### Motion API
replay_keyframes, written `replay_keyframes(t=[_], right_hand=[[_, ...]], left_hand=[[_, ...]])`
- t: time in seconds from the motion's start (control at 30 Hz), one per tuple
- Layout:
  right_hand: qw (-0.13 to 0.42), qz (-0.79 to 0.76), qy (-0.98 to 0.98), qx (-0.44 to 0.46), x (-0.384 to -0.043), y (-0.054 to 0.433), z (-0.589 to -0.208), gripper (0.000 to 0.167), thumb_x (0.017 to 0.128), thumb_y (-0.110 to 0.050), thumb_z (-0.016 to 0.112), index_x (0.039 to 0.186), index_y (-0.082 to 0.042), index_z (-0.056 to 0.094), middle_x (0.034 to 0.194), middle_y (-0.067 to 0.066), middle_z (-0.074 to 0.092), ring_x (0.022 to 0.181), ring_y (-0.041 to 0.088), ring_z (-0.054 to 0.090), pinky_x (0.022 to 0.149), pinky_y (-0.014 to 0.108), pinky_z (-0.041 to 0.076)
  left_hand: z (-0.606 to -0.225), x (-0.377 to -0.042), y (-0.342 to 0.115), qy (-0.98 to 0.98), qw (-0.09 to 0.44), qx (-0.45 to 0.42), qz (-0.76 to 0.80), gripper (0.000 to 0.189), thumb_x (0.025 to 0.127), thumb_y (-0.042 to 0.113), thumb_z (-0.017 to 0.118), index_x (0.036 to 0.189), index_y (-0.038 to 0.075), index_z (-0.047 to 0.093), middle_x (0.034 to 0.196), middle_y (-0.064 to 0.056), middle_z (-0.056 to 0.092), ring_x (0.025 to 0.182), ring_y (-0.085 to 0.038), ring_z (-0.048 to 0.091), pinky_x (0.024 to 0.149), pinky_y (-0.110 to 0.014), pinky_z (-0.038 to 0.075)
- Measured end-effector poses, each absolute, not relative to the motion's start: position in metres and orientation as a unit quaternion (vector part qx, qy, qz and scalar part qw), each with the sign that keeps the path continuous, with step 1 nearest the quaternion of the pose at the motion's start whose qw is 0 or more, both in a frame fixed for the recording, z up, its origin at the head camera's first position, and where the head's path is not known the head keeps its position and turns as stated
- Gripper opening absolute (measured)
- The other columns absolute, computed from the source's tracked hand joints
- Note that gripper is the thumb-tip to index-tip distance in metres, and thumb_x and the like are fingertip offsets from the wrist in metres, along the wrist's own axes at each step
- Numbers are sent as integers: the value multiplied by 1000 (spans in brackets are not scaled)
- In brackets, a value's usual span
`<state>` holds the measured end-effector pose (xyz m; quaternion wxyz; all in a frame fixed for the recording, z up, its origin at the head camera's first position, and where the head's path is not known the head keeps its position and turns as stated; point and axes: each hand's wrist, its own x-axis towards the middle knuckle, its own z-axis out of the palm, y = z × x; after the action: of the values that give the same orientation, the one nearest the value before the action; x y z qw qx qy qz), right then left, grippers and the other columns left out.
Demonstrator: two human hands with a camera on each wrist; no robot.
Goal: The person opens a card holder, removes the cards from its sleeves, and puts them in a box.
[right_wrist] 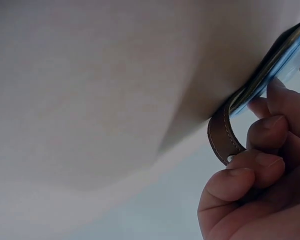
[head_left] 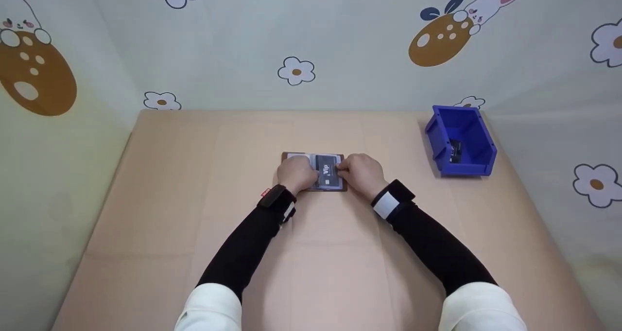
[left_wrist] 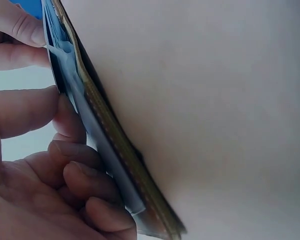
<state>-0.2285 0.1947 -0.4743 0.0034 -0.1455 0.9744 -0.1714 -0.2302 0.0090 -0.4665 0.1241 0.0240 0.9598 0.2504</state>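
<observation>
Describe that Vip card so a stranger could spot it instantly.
On the beige table, left of the blue bin, the left hand and right hand hold an open brown card holder. The card is on its right half, set apart from the pale pages by its dark face and white "Vip" lettering.

This looks like a small screened booth set up around a work table, though whether it stands in a home, an office or a lab cannot be told. The plain beige table (head_left: 160, 214) bears faint fold lines, and pale sheeting (head_left: 233, 44) surrounds it from nine o'clock through twelve to three. The sheeting's print is nursery-like: a rabbit on a spotted brown egg (head_left: 39, 73) at ten o'clock, another rabbit (head_left: 486, 8) at two, a white flower (head_left: 306, 67) at twelve. A blue plastic bin (head_left: 469, 169), workshop-style, stands at three.
</observation>
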Motion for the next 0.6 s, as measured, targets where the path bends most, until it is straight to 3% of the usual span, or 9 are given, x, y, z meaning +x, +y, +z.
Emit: replay_keyframes(t=[0.33, 0.6], right_hand=[[-32, -157, 973, -164, -226, 195, -475, 15, 83, -18, 80, 97, -13, 80, 90, 6, 73, 85, 28, 68, 72, 44, 52], [-29, -147, 975, -164, -226, 195, -475, 13, 83, -18, 79, 96, -14, 80, 91, 5, 73, 86, 27, 68, 73, 43, 52]], left_hand=[[-466, -229, 8, 958, 122, 25, 260, 21, 86, 27, 68, 80, 8, 68, 86, -6, 67, 76, -23, 59, 69, -38, 48], [-466, -230, 6, 955, 128, 28, 265, 19, 87, 25, 66, 80, 7, 67, 88, -7, 67, 75, -23, 60, 66, -36, 47]])
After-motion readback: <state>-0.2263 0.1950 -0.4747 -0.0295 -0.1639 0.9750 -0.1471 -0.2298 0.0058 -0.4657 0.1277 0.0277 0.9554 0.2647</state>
